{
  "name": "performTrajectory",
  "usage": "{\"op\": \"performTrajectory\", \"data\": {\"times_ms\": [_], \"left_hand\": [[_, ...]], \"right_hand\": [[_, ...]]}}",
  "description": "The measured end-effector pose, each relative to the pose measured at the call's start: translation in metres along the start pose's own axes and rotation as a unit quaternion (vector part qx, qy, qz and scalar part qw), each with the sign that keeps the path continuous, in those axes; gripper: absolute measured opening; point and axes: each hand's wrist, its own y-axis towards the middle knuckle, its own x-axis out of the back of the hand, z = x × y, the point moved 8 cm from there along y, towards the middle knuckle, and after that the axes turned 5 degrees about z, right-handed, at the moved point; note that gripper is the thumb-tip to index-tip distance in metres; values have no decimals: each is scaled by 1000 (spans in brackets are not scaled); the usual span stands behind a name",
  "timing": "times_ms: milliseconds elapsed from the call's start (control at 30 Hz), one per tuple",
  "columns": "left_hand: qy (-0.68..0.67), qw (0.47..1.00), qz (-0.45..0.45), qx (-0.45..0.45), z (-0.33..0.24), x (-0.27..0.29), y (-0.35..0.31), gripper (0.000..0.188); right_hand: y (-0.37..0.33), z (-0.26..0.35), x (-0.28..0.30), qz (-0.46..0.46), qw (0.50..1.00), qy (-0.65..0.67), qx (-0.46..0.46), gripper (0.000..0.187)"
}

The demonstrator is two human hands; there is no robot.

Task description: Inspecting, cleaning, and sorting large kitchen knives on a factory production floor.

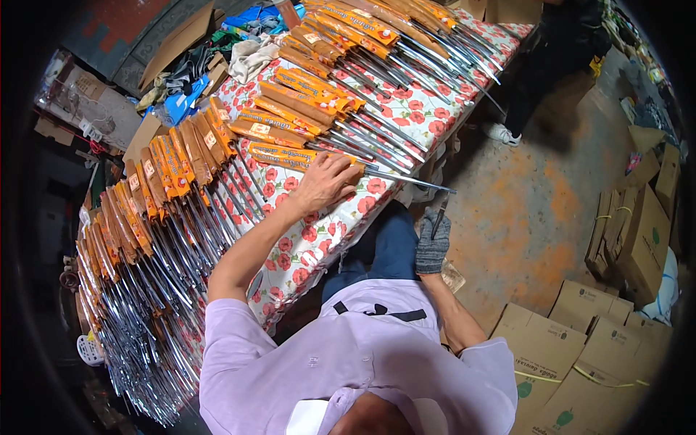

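Note:
My left hand [328, 179] is bare and lies over the near end of an orange-sleeved metal rod [279, 155], its fingers curled down on the sleeve. The bare metal of that rod runs right, past the table's edge. My right hand [433, 249], in a grey knitted glove, is low beside my leg, right of the table. Its fingers are closed round a thin dark tool [438, 219] that points up toward the rod's tip; the exact kind cannot be made out. Beyond my left hand lie more orange-sleeved rods [304, 101] in overlapping rows.
A flowered cloth covers the table [297, 250]. A dense pile of sleeved rods [156, 290] fills its left side. Cloths and cardboard [181, 94] lie behind. Flat cardboard boxes [544, 348] stand at the lower right. Another person [544, 72] stands at the far right.

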Motion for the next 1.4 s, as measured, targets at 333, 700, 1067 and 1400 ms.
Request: {"op": "performTrajectory", "data": {"times_ms": [333, 700, 1067, 1400], "left_hand": [[-133, 986, 77, -62, -87, -41, 72, 32], [-379, 923, 60, -28, -94, -5, 66, 16], [-425, 901, 83, 34, -91, 0, 61, 15], [-442, 893, 82, 37, -89, -5, 60, 14]], "right_hand": [[-29, 4, 33, -35, 994, -95, 51, 27], [-48, -41, 48, -8, 999, 16, -51, 49], [-31, -29, 36, 25, 994, 70, -84, 52], [-26, -18, 32, 45, 994, 80, -58, 57]]}}
